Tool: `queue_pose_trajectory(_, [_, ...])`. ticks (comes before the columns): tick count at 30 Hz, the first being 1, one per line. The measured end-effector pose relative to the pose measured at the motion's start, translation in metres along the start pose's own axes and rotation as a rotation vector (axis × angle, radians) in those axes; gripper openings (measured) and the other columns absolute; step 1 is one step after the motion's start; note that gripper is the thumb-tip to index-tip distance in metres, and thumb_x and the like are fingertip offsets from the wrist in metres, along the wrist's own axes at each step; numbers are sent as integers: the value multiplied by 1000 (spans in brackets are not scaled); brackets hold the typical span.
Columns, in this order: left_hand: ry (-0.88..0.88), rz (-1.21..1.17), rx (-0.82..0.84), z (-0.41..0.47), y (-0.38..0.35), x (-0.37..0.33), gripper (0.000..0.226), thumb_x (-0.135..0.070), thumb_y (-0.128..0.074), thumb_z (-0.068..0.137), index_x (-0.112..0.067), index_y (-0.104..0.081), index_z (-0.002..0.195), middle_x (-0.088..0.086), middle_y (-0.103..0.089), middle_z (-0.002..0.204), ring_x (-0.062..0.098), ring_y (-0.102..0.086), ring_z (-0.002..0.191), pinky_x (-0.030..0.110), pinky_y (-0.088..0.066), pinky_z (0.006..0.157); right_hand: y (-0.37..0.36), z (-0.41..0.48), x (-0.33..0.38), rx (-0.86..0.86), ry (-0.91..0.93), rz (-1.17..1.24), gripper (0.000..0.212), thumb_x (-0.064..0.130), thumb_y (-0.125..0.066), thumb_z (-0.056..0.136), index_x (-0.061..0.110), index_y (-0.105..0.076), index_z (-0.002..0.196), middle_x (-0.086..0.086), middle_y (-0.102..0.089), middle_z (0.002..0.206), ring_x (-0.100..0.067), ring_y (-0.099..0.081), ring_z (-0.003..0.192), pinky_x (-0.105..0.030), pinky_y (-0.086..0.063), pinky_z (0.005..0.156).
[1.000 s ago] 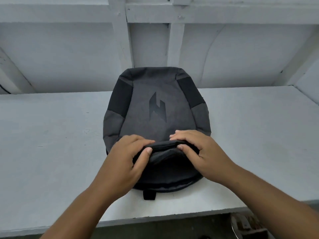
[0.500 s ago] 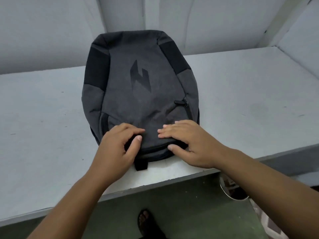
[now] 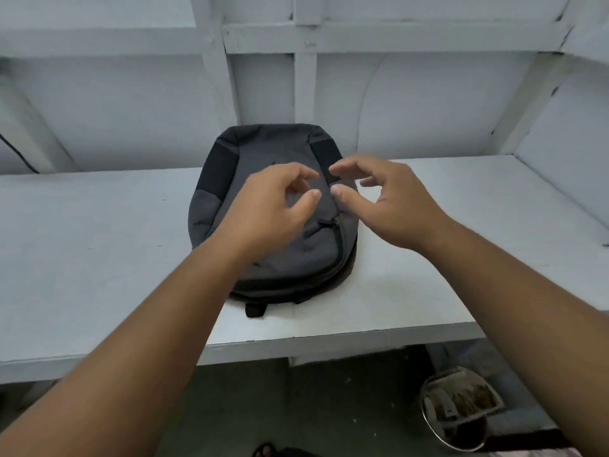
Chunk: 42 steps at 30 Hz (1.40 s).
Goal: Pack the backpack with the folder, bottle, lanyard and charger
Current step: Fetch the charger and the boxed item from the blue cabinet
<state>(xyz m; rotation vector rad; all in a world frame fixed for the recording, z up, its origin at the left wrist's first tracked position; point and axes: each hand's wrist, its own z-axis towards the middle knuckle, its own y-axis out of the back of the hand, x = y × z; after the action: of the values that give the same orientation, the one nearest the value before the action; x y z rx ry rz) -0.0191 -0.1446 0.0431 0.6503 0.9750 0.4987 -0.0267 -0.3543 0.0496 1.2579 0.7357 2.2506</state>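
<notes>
Both hands over a dark grey fabric backpack (image 3: 273, 143)

It lies flat mid-way along the white painted bench (image 3: 99, 242); left hand (image 3: 273, 201) and right hand (image 3: 393, 202) hold nothing, fingers loosely curled.

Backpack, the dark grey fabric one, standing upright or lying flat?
Lying flat: the dark grey fabric backpack rests front panel up on the white shelf.

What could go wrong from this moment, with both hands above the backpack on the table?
1. The backpack lies flat, its loop near the table's front edge; a tug toward the person might slide it off, toward the bowl on the floor.
2. The left hand and right hand hover empty, and no folder, bottle, lanyard or charger is in view; one might be forgotten.
</notes>
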Motion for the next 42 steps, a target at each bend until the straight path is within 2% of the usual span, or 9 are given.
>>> queue_pose_trajectory(4, [-33,-97,7,1,-24,-44,24,-34,-63,97,-29,-70,119,-16,-71,98,-3,-64,95,20,-51,86,47,-42,-5,-138,-58,27,22,35,-68,93,30,-71,115,26,-69,110,8,-63,107,-15,-50,91])
queue_pose_trajectory(8, [-115,-203,56,11,-60,-107,20,-35,-63,96,-33,-71,114,-19,-70,94,-9,-63,90,6,-45,75,113,-86,-7,-294,-121,-34,19,37,-67,94,31,-70,112,30,-68,104,10,-63,103,-8,-48,86])
queue_pose_trajectory(12, [-274,-331,140,33,-101,-187,17,-37,-63,96,-35,-70,112,-20,-69,93,-12,-62,88,11,-46,73,184,-130,-4,-464,-173,-153,20,37,-66,94,28,-70,112,21,-71,108,3,-66,104,-17,-53,87])
queue_pose_trajectory(17, [-508,-466,295,46,-159,-281,18,-43,-62,95,-38,-69,111,-23,-68,87,-13,-62,91,12,-51,74,253,-197,-1,-625,-340,-332,20,42,-64,94,34,-68,112,28,-68,106,9,-63,103,-6,-49,81])
queue_pose_trajectory(19, [-613,-544,417,46,-188,-320,16,-45,-62,94,-42,-68,109,-22,-69,84,-12,-63,89,11,-53,68,276,-231,1,-741,-439,-417,17,39,-65,94,35,-69,111,27,-68,104,7,-64,103,-10,-51,81])
queue_pose_trajectory(25, [-786,-775,680,27,-248,-390,15,-42,-62,94,-41,-69,108,-20,-69,86,-3,-66,86,9,-52,70,291,-303,21,-946,-672,-522,15,30,-69,91,38,-71,103,21,-71,101,-1,-67,99,-21,-53,80])
queue_pose_trajectory(32, [-1041,-982,1050,-18,-281,-463,21,-43,-63,95,-41,-68,115,-25,-68,95,-5,-65,92,13,-54,72,277,-364,82,-1186,-935,-801,22,51,-60,87,41,-68,105,25,-70,103,0,-67,98,-9,-53,73])
queue_pose_trajectory(36, [-1166,-1083,1193,-64,-277,-484,15,-36,-65,94,-38,-70,108,-21,-68,92,0,-65,87,16,-54,72,241,-393,127,-1305,-1107,-963,14,45,-64,91,39,-69,103,22,-70,100,-3,-69,91,-6,-51,70])
queue_pose_trajectory(42, [-1403,-1206,1351,-156,-235,-493,15,-34,-65,92,-35,-71,106,-20,-68,84,1,-65,78,6,-46,64,170,-428,216,-1541,-1321,-1110,10,41,-68,90,39,-69,100,21,-71,98,-2,-67,92,-15,-52,76])
